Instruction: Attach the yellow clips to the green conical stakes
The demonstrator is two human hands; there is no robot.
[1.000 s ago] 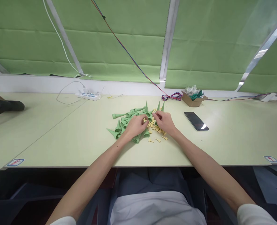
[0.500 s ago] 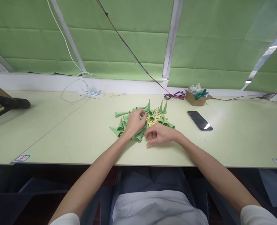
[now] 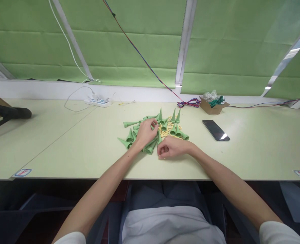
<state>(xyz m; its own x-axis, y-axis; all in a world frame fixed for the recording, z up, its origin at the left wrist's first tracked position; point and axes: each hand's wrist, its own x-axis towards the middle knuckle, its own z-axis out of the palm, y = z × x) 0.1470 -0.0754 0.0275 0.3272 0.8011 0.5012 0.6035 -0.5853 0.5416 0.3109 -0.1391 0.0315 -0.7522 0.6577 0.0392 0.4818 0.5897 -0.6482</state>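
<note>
beyond the right hand (image 3: 170, 147), several green cones (image 3: 178, 117) stand upright, tips up.

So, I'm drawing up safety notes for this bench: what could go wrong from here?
The right hand is close to upright green plastic-looking cones, so a brush might topple one. The small yellow plastic-looking pieces lie loose among the cones and could scatter or get lost under them. Cones lying on their sides might roll toward the front edge of the pale, flat tabletop.
</note>
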